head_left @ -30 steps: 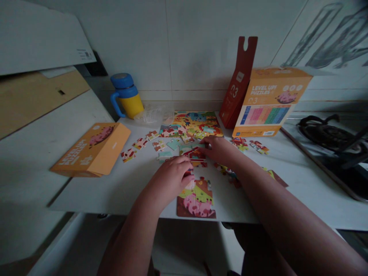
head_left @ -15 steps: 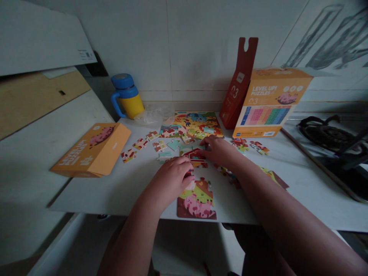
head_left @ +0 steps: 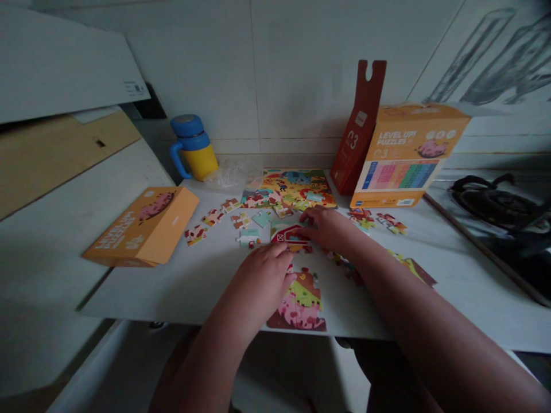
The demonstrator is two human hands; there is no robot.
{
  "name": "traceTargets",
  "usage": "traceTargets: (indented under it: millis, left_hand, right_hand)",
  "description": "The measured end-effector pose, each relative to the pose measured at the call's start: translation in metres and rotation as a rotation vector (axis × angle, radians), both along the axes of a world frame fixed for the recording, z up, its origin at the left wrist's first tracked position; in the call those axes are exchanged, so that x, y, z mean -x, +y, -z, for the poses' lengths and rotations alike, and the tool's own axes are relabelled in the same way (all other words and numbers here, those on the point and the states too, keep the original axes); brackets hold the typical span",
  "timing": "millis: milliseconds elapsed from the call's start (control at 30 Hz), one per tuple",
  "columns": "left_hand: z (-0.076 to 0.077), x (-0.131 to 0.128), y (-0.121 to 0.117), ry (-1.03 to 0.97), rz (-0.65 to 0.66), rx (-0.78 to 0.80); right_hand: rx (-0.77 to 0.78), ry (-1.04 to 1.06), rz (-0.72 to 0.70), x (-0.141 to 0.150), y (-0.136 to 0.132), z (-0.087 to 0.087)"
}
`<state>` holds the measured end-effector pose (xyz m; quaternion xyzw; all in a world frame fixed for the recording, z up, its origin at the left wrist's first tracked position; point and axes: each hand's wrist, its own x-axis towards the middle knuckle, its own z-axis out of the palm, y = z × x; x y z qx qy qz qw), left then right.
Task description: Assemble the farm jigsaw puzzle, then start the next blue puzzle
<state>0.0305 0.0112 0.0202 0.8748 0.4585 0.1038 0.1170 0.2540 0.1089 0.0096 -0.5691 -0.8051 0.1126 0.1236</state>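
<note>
Head view: the left hand (head_left: 262, 275) has slid back, flat and open beside the pig piece (head_left: 300, 301), uncovering the barn piece (head_left: 289, 234) pinched by the right hand (head_left: 327, 226).

Red barn piece (head_left: 289, 234) flat on the bench, just behind the pig section (head_left: 300, 300), pig section joined, flat, at bench's front edge

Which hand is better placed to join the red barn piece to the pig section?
Probably the right hand: its fingers already touch the red barn piece. The left hand rests on the pig section, so it can steady that.
</note>
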Motion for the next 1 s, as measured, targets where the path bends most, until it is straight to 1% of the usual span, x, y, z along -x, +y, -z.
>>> traceTargets:
  millis: [100,200,267,367,433,500,567,667,733,833,1000]
  left_hand:
    - [-0.004,-0.006,-0.011,0.061,-0.018,-0.001]
    - [-0.01,-0.006,-0.016,0.068,0.01,0.032]
    - [-0.013,-0.001,-0.015,0.04,0.025,0.032]
    - [-0.015,0.014,-0.006,0.01,-0.04,-0.032]
    - [-0.012,0.029,0.004,0.021,-0.124,-0.088]
    - [-0.006,0.044,0.014,0.041,-0.205,-0.139]
    - [0.002,0.059,0.022,0.059,-0.249,-0.167]
    - [0.011,0.076,0.03,0.057,-0.278,-0.152]
    - [0.012,0.082,0.033,0.042,-0.288,-0.128]
    - [0.01,0.086,0.034,0.027,-0.291,-0.102]
    - [0.011,0.087,0.036,0.013,-0.296,-0.09]
  right_hand:
    - [-0.01,0.014,0.009,-0.001,-0.001,-0.001]
    - [-0.034,0.069,0.049,-0.003,0.0,-0.003]
    - [-0.072,0.089,0.066,-0.006,0.002,-0.004]
    - [-0.134,0.104,0.133,-0.011,0.003,-0.008]
    - [-0.166,0.111,0.212,-0.014,0.004,-0.01]
    - [-0.184,0.115,0.267,-0.018,0.005,-0.012]
    - [-0.185,0.108,0.299,-0.023,0.006,-0.013]
    - [-0.174,0.08,0.329,-0.028,0.007,-0.014]
    - [-0.167,0.062,0.35,-0.03,0.008,-0.014]
    - [-0.142,0.052,0.368,-0.03,0.007,-0.015]
    - [-0.114,0.044,0.347,-0.026,0.004,-0.015]
